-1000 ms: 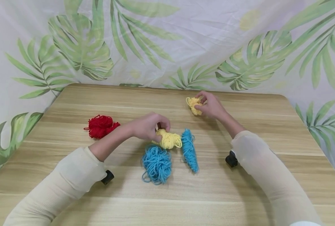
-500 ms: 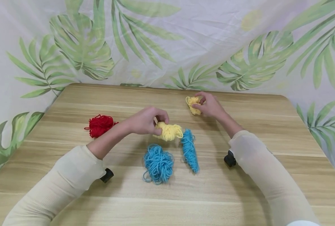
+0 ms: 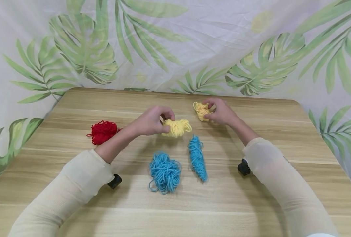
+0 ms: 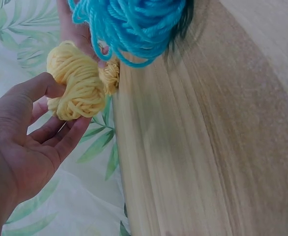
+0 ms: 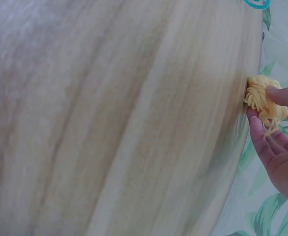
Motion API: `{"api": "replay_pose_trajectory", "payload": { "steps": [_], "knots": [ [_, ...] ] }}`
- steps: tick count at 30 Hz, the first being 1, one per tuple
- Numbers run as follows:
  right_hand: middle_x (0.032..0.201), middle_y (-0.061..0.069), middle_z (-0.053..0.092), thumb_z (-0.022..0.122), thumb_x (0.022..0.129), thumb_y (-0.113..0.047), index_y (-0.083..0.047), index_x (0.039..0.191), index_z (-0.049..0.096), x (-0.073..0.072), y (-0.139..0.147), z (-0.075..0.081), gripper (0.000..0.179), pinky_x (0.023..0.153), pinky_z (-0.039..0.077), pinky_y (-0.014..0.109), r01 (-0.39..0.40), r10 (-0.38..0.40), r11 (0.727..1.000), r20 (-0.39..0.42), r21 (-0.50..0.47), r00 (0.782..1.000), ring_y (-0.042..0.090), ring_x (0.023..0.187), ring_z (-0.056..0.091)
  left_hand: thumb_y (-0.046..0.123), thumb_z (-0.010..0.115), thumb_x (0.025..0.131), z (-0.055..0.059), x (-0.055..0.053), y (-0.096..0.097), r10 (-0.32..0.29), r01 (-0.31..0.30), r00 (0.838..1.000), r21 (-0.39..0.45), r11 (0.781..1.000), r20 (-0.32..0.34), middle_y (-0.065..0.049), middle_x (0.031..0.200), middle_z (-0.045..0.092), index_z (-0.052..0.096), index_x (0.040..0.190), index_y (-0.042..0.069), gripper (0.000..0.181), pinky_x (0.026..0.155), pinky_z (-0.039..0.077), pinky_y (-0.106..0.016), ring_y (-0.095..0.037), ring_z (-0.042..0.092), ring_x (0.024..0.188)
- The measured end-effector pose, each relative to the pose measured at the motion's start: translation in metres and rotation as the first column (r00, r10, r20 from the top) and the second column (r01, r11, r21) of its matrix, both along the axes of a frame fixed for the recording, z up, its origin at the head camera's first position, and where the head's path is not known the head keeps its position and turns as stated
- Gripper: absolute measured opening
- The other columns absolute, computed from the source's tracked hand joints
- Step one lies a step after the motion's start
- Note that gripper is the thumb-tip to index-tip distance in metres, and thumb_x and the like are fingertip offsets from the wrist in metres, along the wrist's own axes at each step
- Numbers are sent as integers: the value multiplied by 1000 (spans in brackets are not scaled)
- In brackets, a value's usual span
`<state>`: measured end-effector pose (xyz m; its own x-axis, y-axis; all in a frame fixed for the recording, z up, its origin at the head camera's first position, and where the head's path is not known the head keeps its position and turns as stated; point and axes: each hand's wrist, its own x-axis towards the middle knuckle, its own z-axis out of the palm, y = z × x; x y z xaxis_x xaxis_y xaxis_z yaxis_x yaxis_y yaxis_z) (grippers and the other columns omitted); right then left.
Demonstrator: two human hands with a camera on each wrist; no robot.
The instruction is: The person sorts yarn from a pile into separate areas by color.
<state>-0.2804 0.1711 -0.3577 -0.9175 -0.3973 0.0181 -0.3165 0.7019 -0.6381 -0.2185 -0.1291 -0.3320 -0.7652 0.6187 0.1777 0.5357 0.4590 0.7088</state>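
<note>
My left hand [image 3: 152, 121] pinches a pale yellow yarn bundle [image 3: 177, 127] between thumb and fingers, raised off the table. In the left wrist view the thumb presses the side of this yellow yarn [image 4: 76, 81] with the fingertips underneath. Near the back edge, my right hand [image 3: 221, 112] grips a smaller, deeper yellow yarn bundle [image 3: 202, 111] that sits at the tabletop. The right wrist view has the thumb on one side of that yarn [image 5: 262, 98] and fingers on the other. Nearer to me lie a loose blue yarn ball [image 3: 164, 172] and a long blue yarn skein [image 3: 197, 158].
A red yarn bundle [image 3: 103, 132] lies on the left, partly behind my left forearm. The wooden table [image 3: 193, 219] ends at a leaf-printed cloth [image 3: 151, 42] behind it. Black wrist devices [image 3: 114, 181] hang under both sleeves.
My left hand has lifted the pale yellow yarn from beside the blue yarn and carried it toward the back of the table. The right hand stays at the deeper yellow bundle.
</note>
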Motion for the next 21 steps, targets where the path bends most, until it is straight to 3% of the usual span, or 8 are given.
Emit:
{"api": "replay_pose_trajectory", "payload": {
  "steps": [6, 15, 18, 21],
  "knots": [
    [117, 24, 60, 80, 89, -5, 1, 138, 62, -1, -1, -1, 52, 57, 55, 25, 2, -2, 1000, -1, -2, 1000, 31, 76, 72, -11, 71, 77, -3, -5, 1, 68, -68, 998, 47, 997, 3, -11, 86, 65, 69, 95, -2, 21, 75, 52, -37, -25, 59, 83],
    [116, 24, 61, 80, 89, -5, 1, 137, 63, -2, -2, -1, 52, 56, 54, 25, 4, -4, 1000, -5, 7, 1000, 25, 71, 70, -8, 73, 80, -7, -12, 7, 157, -160, 987, 92, 983, 35, -14, 91, 68, 70, 99, -2, 19, 74, 51, -31, -27, 60, 87],
    [117, 24, 61, 81, 88, -5, 1, 137, 63, -2, -3, -1, 52, 57, 54, 26, 5, -5, 1000, -6, 11, 1000, 26, 73, 70, -8, 74, 81, -8, -14, 9, 184, -186, 982, 91, 978, 37, -14, 91, 68, 70, 100, -2, 20, 74, 50, -31, -27, 61, 87],
    [120, 25, 62, 80, 89, -7, 0, 138, 63, -3, -3, -1, 53, 67, 59, 33, 6, -6, 1000, -11, 21, 1000, 34, 85, 72, -7, 74, 81, -9, -17, 11, 197, -200, 980, 93, 975, 40, -15, 91, 69, 71, 104, -3, 24, 76, 51, -33, -28, 63, 87]
  ]
}}
